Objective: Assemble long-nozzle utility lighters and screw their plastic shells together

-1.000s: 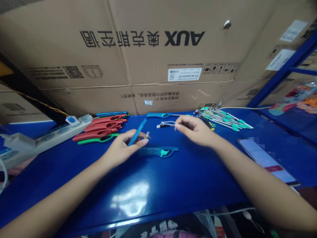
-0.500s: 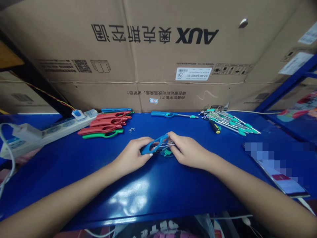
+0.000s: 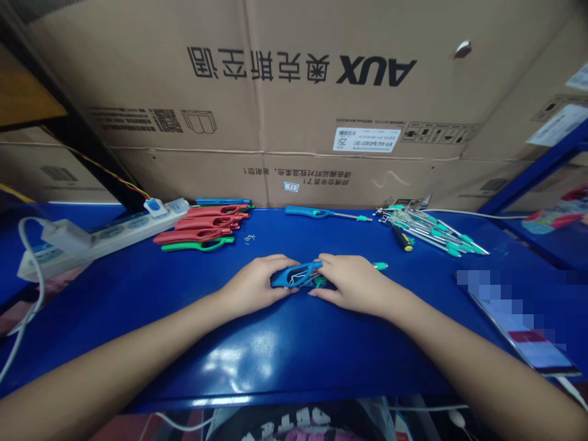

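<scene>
Between my two hands, low over the table, is the blue handle casing of a long-reach lighter (image 3: 281, 279). My left hand (image 3: 255, 285) grips its left end with the thumb above. Closed around the right end is my right hand (image 3: 356, 280), palm down, hiding much of that side. White wires show through the finger loop, and a green trigger piece (image 3: 320, 281) sits below it. A green-tipped end (image 3: 380, 266) sticks out past my right knuckles. Behind the hands lies another blue lighter (image 3: 298, 211) with a metal rod.
Several red handle casings (image 3: 202, 234) and a green one (image 3: 195, 244) lie left, beside small screws (image 3: 248, 238) and a power strip (image 3: 124, 231). Metal lighter rods (image 3: 436, 231) and a screwdriver (image 3: 402, 237) are at right. A phone (image 3: 523, 331) lies near right; a cardboard box (image 3: 294, 122) stands behind.
The blue casing in my hands has gone from tilted to nearly level. My right hand has turned flatter over it, and the green-tipped end now shows beyond it. The view has shifted slightly.
</scene>
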Action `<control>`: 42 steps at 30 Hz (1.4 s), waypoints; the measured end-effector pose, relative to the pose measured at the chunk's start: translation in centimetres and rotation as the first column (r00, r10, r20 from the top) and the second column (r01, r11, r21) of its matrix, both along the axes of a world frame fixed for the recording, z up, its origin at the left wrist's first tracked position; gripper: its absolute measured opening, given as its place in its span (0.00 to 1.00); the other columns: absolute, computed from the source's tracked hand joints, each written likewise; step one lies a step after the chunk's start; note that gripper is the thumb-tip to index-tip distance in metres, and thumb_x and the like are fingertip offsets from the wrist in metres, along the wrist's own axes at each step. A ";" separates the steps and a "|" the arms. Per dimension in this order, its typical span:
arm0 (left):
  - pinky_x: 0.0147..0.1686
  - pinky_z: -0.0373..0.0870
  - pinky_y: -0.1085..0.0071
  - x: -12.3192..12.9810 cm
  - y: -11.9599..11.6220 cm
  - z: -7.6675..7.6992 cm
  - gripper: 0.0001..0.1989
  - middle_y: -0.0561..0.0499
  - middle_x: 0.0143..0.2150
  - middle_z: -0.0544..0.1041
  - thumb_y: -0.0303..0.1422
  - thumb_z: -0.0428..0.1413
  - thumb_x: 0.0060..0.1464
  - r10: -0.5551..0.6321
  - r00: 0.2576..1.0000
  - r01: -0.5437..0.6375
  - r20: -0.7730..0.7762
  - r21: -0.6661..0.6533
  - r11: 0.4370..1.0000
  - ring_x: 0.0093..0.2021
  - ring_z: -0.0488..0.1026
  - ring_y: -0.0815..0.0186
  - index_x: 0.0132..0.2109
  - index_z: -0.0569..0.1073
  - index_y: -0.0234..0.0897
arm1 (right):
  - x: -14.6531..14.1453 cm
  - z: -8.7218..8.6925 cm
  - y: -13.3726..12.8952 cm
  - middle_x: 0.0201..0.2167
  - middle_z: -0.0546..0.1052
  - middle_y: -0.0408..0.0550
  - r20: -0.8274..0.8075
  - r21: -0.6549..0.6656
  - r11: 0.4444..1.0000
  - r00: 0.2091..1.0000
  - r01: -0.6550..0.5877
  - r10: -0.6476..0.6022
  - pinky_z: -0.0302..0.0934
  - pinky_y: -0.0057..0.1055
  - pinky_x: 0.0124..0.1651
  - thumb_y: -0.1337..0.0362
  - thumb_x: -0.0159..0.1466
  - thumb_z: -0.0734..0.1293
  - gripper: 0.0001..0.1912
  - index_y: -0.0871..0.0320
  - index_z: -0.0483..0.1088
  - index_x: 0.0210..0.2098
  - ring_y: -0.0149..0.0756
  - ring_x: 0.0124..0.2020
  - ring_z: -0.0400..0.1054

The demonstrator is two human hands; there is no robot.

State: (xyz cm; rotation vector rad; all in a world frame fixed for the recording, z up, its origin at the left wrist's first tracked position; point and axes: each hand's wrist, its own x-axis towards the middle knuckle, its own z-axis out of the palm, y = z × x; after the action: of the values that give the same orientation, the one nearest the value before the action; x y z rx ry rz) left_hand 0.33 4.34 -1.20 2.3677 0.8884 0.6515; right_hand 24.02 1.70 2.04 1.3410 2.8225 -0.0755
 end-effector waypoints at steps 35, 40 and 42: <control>0.51 0.70 0.65 -2.4 0.7 3.0 0.23 0.49 0.51 0.70 0.37 0.60 0.57 -0.098 0.971 0.094 -0.216 -0.029 0.995 0.47 0.73 0.61 0.60 0.70 0.45 | 15.9 -0.2 8.4 0.39 0.73 0.63 -0.510 0.321 0.595 0.664 0.737 -0.547 0.61 0.45 0.46 0.62 0.64 0.59 0.12 0.61 0.72 0.38 0.54 0.43 0.68; 0.50 0.71 0.65 -2.1 0.0 2.7 0.25 0.47 0.56 0.67 0.33 0.56 0.61 -0.151 0.949 0.160 -0.277 0.010 0.987 0.44 0.74 0.63 0.65 0.67 0.48 | 18.9 -3.2 9.6 0.43 0.70 0.64 -0.497 0.299 0.488 0.571 0.820 -0.654 0.60 0.48 0.50 0.63 0.63 0.59 0.17 0.63 0.75 0.43 0.58 0.48 0.65; 0.49 0.72 0.65 -2.1 0.0 2.5 0.24 0.46 0.57 0.67 0.33 0.54 0.63 -0.156 0.939 0.173 -0.306 0.027 0.985 0.44 0.74 0.63 0.65 0.67 0.48 | 19.1 -4.2 10.1 0.46 0.69 0.64 -0.489 0.280 0.484 0.557 0.829 -0.672 0.60 0.49 0.51 0.62 0.62 0.59 0.19 0.62 0.75 0.47 0.59 0.51 0.64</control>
State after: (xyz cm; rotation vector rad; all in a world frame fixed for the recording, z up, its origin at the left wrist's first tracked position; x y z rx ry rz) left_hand -1.79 4.31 1.35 2.6012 0.7911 0.2505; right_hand 43.09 11.84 -2.18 2.8779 2.1973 0.5000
